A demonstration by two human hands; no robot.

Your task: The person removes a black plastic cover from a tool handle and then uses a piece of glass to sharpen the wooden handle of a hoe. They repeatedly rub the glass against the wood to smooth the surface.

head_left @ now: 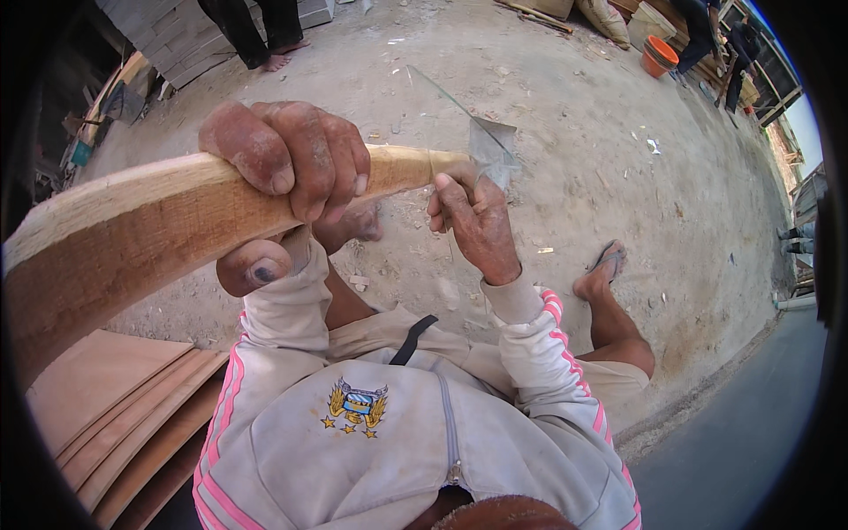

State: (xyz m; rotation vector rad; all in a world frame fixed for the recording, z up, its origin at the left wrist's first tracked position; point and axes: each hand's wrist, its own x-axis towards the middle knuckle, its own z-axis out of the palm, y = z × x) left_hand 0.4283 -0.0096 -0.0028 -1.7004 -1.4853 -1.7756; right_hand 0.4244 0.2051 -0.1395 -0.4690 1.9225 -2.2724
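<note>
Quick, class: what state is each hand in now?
Left hand: closed, holding the wooden beam.
Right hand: fingers curled by the beam's end; grip cannot be told.

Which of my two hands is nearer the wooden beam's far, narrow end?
Your right hand: its curled fingers are close by that tip, while your left hand wraps over the wooden beam farther back.

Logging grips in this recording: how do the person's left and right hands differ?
The left hand wraps around the wooden beam, fingers over its top; the right hand is curled at the far end, its exact hold unclear. The left hand looks larger in this view than the right hand. Both are bare, below pale sleeves with pink stripes.
</note>
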